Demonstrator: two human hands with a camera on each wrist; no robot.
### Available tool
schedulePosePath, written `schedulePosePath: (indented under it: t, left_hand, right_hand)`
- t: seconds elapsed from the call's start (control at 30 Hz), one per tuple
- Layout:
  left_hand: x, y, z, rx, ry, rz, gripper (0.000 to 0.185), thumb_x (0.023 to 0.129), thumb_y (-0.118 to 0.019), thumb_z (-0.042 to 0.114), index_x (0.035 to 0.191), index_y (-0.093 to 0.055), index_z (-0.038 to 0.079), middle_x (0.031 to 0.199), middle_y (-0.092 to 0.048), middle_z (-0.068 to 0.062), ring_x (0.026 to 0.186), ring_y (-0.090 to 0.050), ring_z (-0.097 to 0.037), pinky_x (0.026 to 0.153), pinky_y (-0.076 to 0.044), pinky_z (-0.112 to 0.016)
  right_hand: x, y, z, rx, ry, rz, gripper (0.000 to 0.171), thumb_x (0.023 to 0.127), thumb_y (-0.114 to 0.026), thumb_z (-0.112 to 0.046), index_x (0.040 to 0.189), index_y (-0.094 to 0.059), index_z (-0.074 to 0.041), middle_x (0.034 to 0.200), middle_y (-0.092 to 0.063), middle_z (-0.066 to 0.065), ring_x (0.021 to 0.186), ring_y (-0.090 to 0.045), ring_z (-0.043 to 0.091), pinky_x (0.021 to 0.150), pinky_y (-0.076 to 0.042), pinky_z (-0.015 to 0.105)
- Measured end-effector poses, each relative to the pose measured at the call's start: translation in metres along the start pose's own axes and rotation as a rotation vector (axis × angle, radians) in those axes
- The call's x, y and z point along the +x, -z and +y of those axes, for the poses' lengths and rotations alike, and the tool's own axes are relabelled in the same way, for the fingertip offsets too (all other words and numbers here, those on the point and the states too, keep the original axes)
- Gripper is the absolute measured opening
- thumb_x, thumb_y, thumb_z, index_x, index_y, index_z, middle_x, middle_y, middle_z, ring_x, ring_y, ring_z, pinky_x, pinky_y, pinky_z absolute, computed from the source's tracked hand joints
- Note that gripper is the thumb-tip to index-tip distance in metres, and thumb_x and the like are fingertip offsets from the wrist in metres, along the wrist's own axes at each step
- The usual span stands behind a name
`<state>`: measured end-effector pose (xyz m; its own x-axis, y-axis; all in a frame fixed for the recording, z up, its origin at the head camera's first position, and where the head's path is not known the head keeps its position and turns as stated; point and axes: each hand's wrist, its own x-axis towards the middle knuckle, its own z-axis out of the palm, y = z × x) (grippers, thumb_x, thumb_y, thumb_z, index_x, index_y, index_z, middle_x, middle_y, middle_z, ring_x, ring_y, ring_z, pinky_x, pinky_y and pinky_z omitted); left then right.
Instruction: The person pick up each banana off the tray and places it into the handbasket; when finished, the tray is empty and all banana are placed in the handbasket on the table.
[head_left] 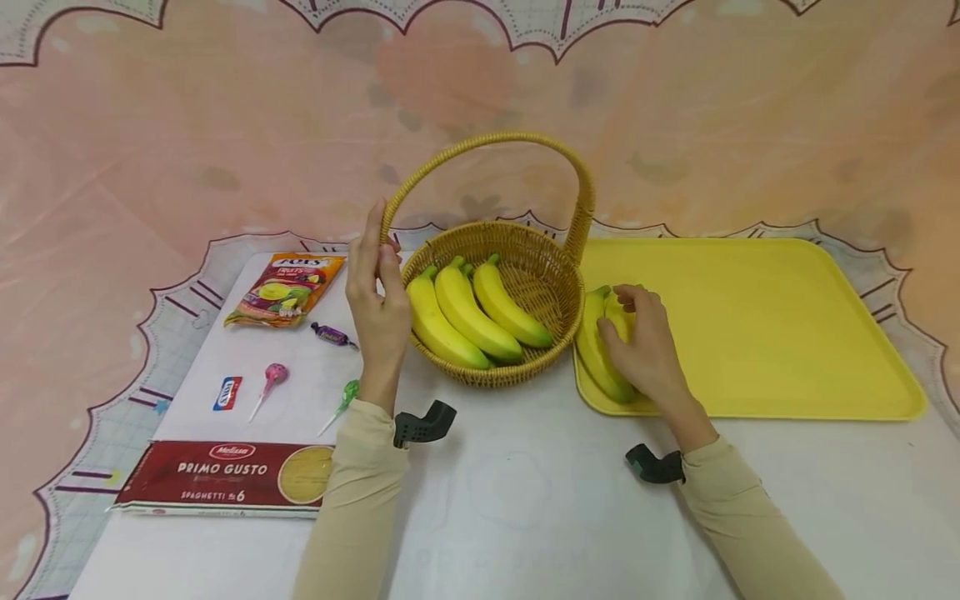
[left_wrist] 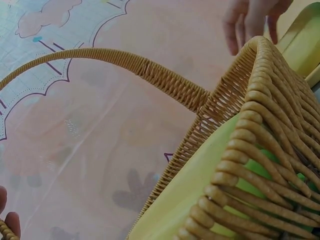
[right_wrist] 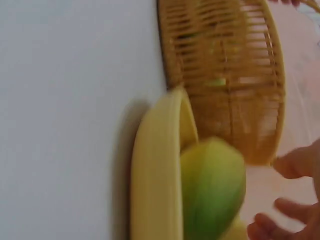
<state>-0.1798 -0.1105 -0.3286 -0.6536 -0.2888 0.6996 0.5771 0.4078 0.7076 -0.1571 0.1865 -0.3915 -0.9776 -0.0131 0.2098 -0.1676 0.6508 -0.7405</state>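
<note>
A yellow wicker basket (head_left: 491, 379) with a tall arched handle (head_left: 510, 137) stands at the middle, with several bananas (head_left: 476, 312) inside. My left hand (head_left: 378, 308) holds the left side of the handle between thumb and fingers; its fingertips show at the lower left corner of the left wrist view. On the left end of the yellow tray (head_left: 765, 333) lie bananas (head_left: 596, 354), side by side and partly hidden under my right hand (head_left: 645, 346). In the right wrist view, this hand's fingers (right_wrist: 295, 162) are spread apart above a banana's green tip (right_wrist: 212, 187), gripping nothing.
Left of the basket lie a candy bag (head_left: 285, 290), a purple wrapped candy (head_left: 332, 335), a pink lollipop (head_left: 276, 373), a green lollipop (head_left: 349, 393) and a small wrapped sweet (head_left: 227, 393). A red spaghetti pack (head_left: 225, 479) lies nearer. Patterned cloth (head_left: 262, 142) hangs behind.
</note>
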Motion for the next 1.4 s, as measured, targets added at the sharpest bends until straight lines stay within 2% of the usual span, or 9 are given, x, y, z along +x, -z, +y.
schedulePosePath:
  t: [0.2,0.33,0.43,0.53,0.73,0.9,1.2,1.4]
  left_hand:
    - [-0.001,0.000,0.000,0.011,0.002,0.002,0.038,0.101,-0.041,0.014,0.138,-0.049,0.018,0.090,-0.041,0.016,0.078,-0.038,-0.010,0.069,-0.031,-0.023]
    - [-0.002,0.000,0.000,0.019,0.014,0.000,0.039,0.101,-0.041,0.015,0.139,-0.049,0.019,0.089,-0.040,0.016,0.077,-0.037,-0.011,0.070,-0.031,-0.023]
    - [-0.002,0.000,0.000,0.023,0.029,-0.005,0.039,0.101,-0.041,0.016,0.140,-0.048,0.020,0.089,-0.040,0.017,0.078,-0.037,-0.010,0.070,-0.031,-0.023]
    - [-0.003,0.001,0.000,0.023,0.036,-0.010,0.039,0.102,-0.041,0.016,0.140,-0.047,0.020,0.090,-0.039,0.017,0.079,-0.037,-0.010,0.071,-0.031,-0.023]
    - [-0.003,0.001,-0.001,0.006,0.011,-0.011,0.039,0.101,-0.041,0.013,0.140,-0.047,0.017,0.090,-0.040,0.016,0.080,-0.038,-0.010,0.072,-0.032,-0.024]
    - [-0.003,0.001,-0.001,0.004,0.013,-0.008,0.039,0.101,-0.041,0.014,0.140,-0.047,0.018,0.091,-0.040,0.016,0.082,-0.040,-0.010,0.073,-0.033,-0.023]
    - [-0.002,0.001,-0.001,0.004,0.020,-0.014,0.040,0.101,-0.041,0.015,0.140,-0.047,0.020,0.091,-0.041,0.014,0.082,-0.040,-0.010,0.073,-0.033,-0.023]
    - [-0.003,0.001,0.000,0.003,0.009,-0.009,0.039,0.101,-0.041,0.014,0.140,-0.047,0.019,0.091,-0.041,0.013,0.080,-0.039,-0.010,0.072,-0.033,-0.023]
  right_hand:
    - [-0.010,0.015,0.018,-0.100,-0.111,-0.174,0.072,0.093,-0.054,-0.033,0.147,-0.021,0.000,0.135,-0.033,0.028,0.122,-0.039,0.041,0.098,-0.036,0.055]
    - [-0.014,0.022,0.024,-0.122,-0.170,-0.272,0.077,0.094,-0.051,-0.040,0.150,-0.014,-0.001,0.138,-0.035,0.028,0.122,-0.042,0.041,0.096,-0.039,0.056]
    - [-0.016,0.026,0.027,-0.120,-0.193,-0.306,0.078,0.094,-0.049,-0.042,0.150,-0.013,-0.002,0.138,-0.039,0.026,0.122,-0.044,0.040,0.096,-0.039,0.055]
    - [-0.019,0.029,0.026,-0.104,-0.184,-0.296,0.077,0.094,-0.051,-0.043,0.150,-0.016,-0.003,0.138,-0.041,0.025,0.120,-0.045,0.040,0.095,-0.040,0.055]
    - [-0.030,0.034,0.023,-0.066,-0.093,-0.221,0.073,0.094,-0.054,-0.037,0.149,-0.022,-0.003,0.135,-0.043,0.024,0.113,-0.049,0.040,0.087,-0.045,0.052]
    - [-0.035,0.034,0.015,-0.025,-0.040,-0.172,0.071,0.093,-0.057,-0.034,0.149,-0.024,-0.006,0.134,-0.043,0.021,0.110,-0.050,0.037,0.085,-0.046,0.048]
    - [-0.038,0.028,-0.006,0.065,0.048,-0.152,0.068,0.092,-0.059,-0.029,0.149,-0.027,-0.014,0.131,-0.047,0.015,0.107,-0.050,0.029,0.084,-0.044,0.043]
    - [-0.035,0.020,-0.016,0.083,0.095,-0.158,0.067,0.091,-0.060,-0.027,0.148,-0.028,-0.016,0.129,-0.048,0.013,0.106,-0.051,0.027,0.084,-0.043,0.042]
